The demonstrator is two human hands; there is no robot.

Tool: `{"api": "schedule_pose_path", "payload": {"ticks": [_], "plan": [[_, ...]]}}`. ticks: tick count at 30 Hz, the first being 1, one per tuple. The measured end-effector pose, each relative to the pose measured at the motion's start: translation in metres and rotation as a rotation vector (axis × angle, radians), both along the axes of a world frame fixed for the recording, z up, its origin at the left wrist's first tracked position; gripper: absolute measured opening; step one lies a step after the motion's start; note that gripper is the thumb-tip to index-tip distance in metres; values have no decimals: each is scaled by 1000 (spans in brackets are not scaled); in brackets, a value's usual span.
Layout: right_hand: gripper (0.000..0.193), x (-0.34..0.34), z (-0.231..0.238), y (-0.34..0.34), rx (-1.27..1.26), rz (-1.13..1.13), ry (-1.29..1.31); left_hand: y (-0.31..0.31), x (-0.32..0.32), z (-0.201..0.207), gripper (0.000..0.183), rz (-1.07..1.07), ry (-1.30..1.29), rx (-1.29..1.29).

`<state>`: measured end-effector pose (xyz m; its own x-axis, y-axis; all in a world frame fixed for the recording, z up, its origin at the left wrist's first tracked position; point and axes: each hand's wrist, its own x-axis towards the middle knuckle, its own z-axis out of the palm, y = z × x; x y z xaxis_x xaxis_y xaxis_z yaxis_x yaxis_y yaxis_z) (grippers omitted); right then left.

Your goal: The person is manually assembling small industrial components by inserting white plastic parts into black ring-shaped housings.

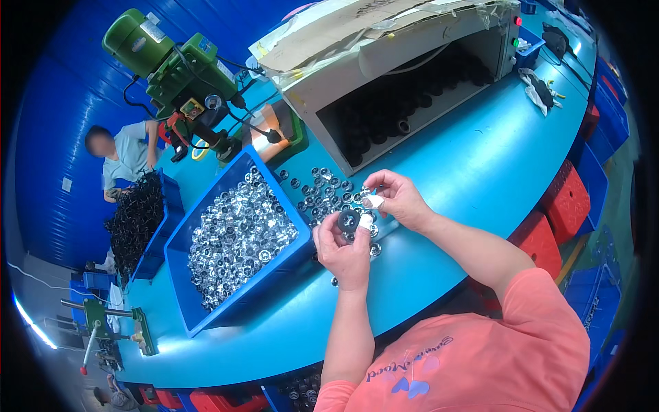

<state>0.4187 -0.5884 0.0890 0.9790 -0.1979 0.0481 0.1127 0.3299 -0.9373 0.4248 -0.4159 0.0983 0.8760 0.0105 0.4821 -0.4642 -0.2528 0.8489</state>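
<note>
My left hand (344,255) is closed round a black ring-shaped part (348,220), its thumb wrapped in white tape. Just to the right, my right hand (400,200) pinches a small shiny metal part (366,191) between a white-taped thumb and the fingers. Both hands hover close together over the blue table. Loose shiny metal parts (321,189) lie scattered beyond and beneath them. Left of my hands, a tilted blue bin (180,285) holds a heap of the same shiny parts (237,237).
A light box (302,103) with a cardboard top and dark ring parts inside stands ahead. A green drill press (182,79) is at far left; a hand press (96,323) at lower left. Another person (130,154) works beside a bin of black parts (141,220). Red stools (566,196) line the right.
</note>
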Motion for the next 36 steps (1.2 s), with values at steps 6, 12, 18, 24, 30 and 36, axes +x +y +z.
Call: {"api": "schedule_pose_path", "payload": {"ticks": [6,12,18,24,30,36], "plan": [[37,0,-1,0,7,9,0,1,0,0,47,15,5,47],[36,0,-3,0,8,10,-6,2,-1,2,47,15,37,52],[35,1,-4,0,2,19,-9,0,0,1,46,14,4,12],[35,1,-3,1,5,18,-5,1,0,1,46,19,-35,46],[36,1,-5,2,0,23,3,3,-2,2,53,31,-16,115],[36,2,-6,2,2,28,2,3,-3,3,56,41,-90,157]]}}
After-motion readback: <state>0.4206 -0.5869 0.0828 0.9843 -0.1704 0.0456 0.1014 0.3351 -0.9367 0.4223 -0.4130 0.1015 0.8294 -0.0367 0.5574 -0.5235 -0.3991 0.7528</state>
